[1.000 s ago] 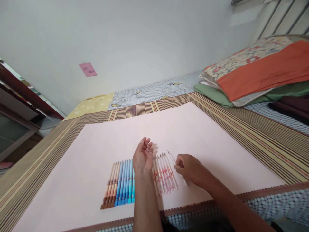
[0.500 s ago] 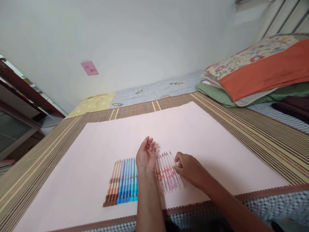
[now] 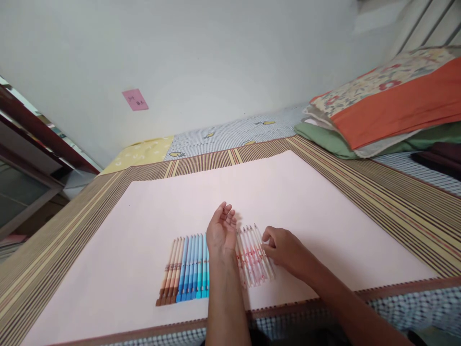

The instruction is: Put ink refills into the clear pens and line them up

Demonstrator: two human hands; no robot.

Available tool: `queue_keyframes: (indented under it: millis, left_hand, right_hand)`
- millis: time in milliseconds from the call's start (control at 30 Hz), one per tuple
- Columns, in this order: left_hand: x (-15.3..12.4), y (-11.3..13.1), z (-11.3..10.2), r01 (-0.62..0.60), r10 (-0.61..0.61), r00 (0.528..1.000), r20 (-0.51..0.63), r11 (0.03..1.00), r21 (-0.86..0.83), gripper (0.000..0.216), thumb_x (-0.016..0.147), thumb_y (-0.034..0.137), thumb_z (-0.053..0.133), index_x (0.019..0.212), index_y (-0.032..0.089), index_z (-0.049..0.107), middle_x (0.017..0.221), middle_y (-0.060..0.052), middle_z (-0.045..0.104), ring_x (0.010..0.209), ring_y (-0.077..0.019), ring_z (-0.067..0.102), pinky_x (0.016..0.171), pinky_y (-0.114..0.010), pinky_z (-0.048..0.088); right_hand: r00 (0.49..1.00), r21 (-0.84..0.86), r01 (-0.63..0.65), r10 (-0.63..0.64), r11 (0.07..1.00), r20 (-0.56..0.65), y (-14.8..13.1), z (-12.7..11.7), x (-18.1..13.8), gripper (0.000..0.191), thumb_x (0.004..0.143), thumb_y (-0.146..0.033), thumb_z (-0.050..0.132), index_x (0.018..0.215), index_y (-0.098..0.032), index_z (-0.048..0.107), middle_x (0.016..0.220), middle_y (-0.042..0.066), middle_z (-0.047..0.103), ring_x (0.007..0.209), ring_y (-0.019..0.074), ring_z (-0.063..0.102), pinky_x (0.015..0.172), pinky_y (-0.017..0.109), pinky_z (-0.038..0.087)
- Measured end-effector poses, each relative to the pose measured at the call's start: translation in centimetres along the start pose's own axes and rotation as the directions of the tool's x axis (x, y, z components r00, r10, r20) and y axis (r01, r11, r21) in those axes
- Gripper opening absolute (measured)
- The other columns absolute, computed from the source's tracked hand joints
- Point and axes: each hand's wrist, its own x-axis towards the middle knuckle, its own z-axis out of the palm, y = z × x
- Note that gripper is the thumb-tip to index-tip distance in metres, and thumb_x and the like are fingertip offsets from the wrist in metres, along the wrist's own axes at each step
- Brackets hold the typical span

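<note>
Pens lie side by side in a row on a pale pink sheet. At the left are several peach-and-brown pens (image 3: 173,269), then several blue pens (image 3: 188,269) and turquoise ones (image 3: 205,274). My left hand (image 3: 222,228) rests on its edge, palm turned to the right, fingers loosely curved and holding nothing. Its wrist and forearm hide part of the row. To its right are several white pens with pink and red patterns (image 3: 254,254), tips pointing away from me. Beside the rightmost one is my right hand (image 3: 284,247), fingers bent, a gap between thumb and forefinger, nothing visible in it.
The pink sheet (image 3: 173,202) lies on a striped mat (image 3: 90,226) over a checked cloth. Folded bedding with an orange border (image 3: 392,117) is piled at the right. A pink note (image 3: 135,99) sticks to the wall behind. Dark-framed furniture (image 3: 29,158) stands at the left.
The view has shifted a little, so everything sits slightly to the right in the picture. Both hands keep nearly the same pose and place by the white pens.
</note>
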Motion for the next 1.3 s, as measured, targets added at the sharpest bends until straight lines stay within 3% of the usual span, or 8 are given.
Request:
queue_keyframes:
  millis: [167,433,567,700,767,867,1300]
  left_hand:
    - [-0.1,0.0,0.1,0.007,-0.007,1.000,0.000,1.000,0.007,0.010,0.084,0.009,0.061,0.087,0.010,0.070,0.072,-0.005,0.068,0.059,-0.0099,0.063,0.052,-0.017,0.047]
    - [0.0,0.1,0.2,0.007,-0.007,1.000,-0.008,1.000,0.007,0.010,0.085,0.009,0.060,0.087,0.010,0.070,0.072,-0.005,0.068,0.059,-0.0102,0.063,0.051,-0.017,0.047]
    - [0.1,0.1,0.1,0.001,-0.001,1.000,-0.007,1.000,0.007,0.011,0.087,0.009,0.059,0.087,0.010,0.070,0.072,-0.005,0.068,0.058,-0.0099,0.063,0.051,-0.017,0.047]
    - [0.2,0.0,0.1,0.003,-0.003,1.000,0.003,1.000,0.010,0.007,0.083,0.009,0.064,0.087,0.010,0.070,0.073,-0.005,0.068,0.059,-0.0099,0.063,0.052,-0.017,0.047]
    - [0.2,-0.1,0.0,0.006,-0.006,1.000,0.009,1.000,0.010,0.007,0.083,0.009,0.065,0.087,0.010,0.071,0.073,-0.005,0.068,0.059,-0.0101,0.063,0.053,-0.017,0.047]
    - [0.1,0.0,0.1,0.009,-0.009,1.000,0.001,1.000,0.007,0.008,0.084,0.009,0.064,0.088,0.010,0.070,0.073,-0.005,0.068,0.059,-0.0101,0.062,0.053,-0.017,0.047]
    - [0.0,-0.1,0.3,0.020,-0.020,1.000,-0.002,1.000,0.006,0.015,0.091,0.010,0.054,0.090,0.009,0.069,0.071,-0.004,0.068,0.058,-0.0095,0.063,0.051,-0.017,0.047]
  right_hand:
    - [1.000,0.059,-0.017,0.015,0.998,0.025,-0.3,0.0,-0.1,0.006,0.078,-0.015,0.056,0.075,-0.021,0.055,0.060,-0.003,0.061,0.050,0.0126,0.054,0.055,0.026,0.030]
    - [1.000,0.034,0.027,-0.027,0.999,0.013,0.2,0.0,0.0,0.007,0.079,-0.015,0.056,0.074,-0.020,0.056,0.061,-0.002,0.061,0.056,0.0134,0.056,0.058,0.026,0.031]
    - [1.000,0.005,0.023,-0.023,1.000,0.006,0.2,-0.3,0.0,0.007,0.084,-0.018,0.052,0.084,-0.020,0.059,0.065,-0.002,0.061,0.060,0.0148,0.057,0.059,0.027,0.033]
    - [0.993,-0.032,0.082,-0.084,0.996,-0.084,0.0,-0.2,0.3,0.030,0.090,-0.014,0.042,0.111,-0.018,0.062,0.093,0.006,0.070,0.086,0.0198,0.064,0.077,0.031,0.043]
    - [0.988,-0.034,0.111,-0.114,0.993,-0.104,0.0,0.1,0.6,0.036,0.091,-0.013,0.039,0.118,-0.015,0.062,0.110,0.012,0.070,0.100,0.0224,0.064,0.089,0.034,0.044]
    - [0.989,-0.043,0.108,-0.112,0.993,-0.101,0.2,0.5,1.0,0.039,0.091,-0.014,0.038,0.121,-0.012,0.063,0.118,0.015,0.069,0.107,0.0251,0.062,0.093,0.036,0.044]
    - [0.994,0.000,0.073,-0.073,0.997,-0.078,-0.2,0.5,1.2,0.030,0.079,-0.010,0.049,0.099,-0.016,0.071,0.080,0.004,0.070,0.074,0.0180,0.062,0.072,0.029,0.042]
